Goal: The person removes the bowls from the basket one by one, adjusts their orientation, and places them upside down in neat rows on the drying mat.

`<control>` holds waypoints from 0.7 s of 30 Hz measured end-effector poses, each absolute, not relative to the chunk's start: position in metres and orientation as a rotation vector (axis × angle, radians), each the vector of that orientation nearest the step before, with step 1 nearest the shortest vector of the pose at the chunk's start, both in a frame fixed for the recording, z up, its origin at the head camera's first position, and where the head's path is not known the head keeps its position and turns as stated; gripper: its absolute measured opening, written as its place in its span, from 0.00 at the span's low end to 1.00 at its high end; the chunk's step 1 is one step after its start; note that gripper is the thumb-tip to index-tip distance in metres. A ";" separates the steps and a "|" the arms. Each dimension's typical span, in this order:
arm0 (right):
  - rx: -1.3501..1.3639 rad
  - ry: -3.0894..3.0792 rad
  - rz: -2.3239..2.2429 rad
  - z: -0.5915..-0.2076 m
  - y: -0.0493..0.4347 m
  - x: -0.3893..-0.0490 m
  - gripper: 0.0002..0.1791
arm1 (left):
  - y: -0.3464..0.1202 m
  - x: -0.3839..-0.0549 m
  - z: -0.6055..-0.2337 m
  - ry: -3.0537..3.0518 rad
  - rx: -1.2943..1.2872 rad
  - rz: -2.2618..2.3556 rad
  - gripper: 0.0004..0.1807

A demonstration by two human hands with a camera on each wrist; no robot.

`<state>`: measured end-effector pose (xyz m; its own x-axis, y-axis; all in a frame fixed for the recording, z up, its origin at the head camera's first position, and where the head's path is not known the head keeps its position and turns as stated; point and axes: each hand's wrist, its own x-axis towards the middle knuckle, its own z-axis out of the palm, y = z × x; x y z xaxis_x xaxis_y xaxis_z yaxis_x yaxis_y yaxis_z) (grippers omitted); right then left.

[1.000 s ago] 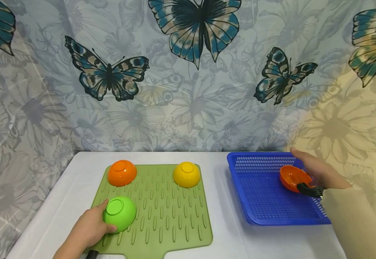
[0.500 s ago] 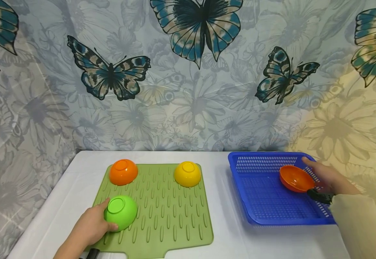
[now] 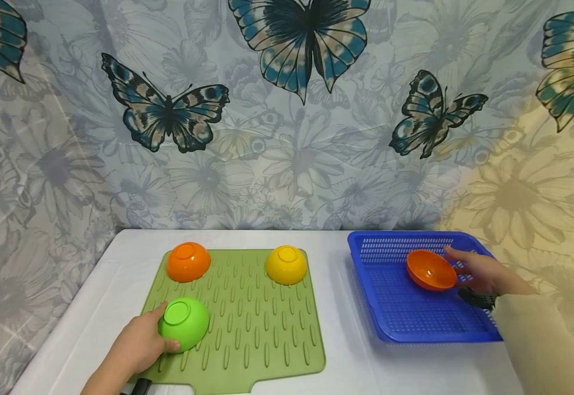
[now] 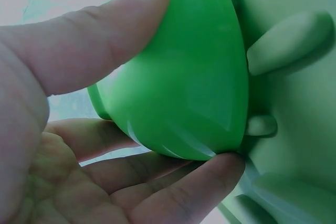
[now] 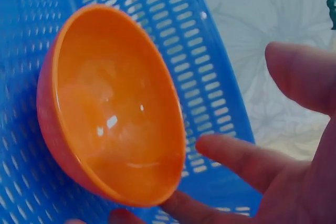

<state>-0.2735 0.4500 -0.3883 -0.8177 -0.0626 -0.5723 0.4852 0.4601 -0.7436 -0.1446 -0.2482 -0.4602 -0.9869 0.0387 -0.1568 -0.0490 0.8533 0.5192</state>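
On the green ridged mat, my left hand grips an upside-down green bowl. In the left wrist view the thumb lies along one side of that bowl, with fingers at the opposite side and rim. An orange bowl sits mouth-up and tilted inside the blue basket. My right hand is over the basket's right side, just beside this bowl. Seen from the right wrist, the thumb stands away from the orange bowl, and fingertips touch or nearly touch its lower edge.
Another orange bowl and a yellow bowl stand upside down at the mat's back corners. A white cloth covers the table. Behind it hangs a butterfly-patterned curtain.
The orange bowl in the basket first shifts slightly right, then left with my right hand. More of its inside shows now. The left hand and green bowl stay put.
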 end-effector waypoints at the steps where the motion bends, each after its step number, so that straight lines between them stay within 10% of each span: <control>1: 0.349 2.145 -1.391 -0.389 0.448 -0.274 0.54 | -0.248 -0.145 -0.460 2.864 -0.013 0.811 0.61; 21: 0.386 1.856 -1.659 -0.409 0.446 -0.277 0.32 | -0.249 -0.144 -0.461 2.876 0.004 0.818 0.60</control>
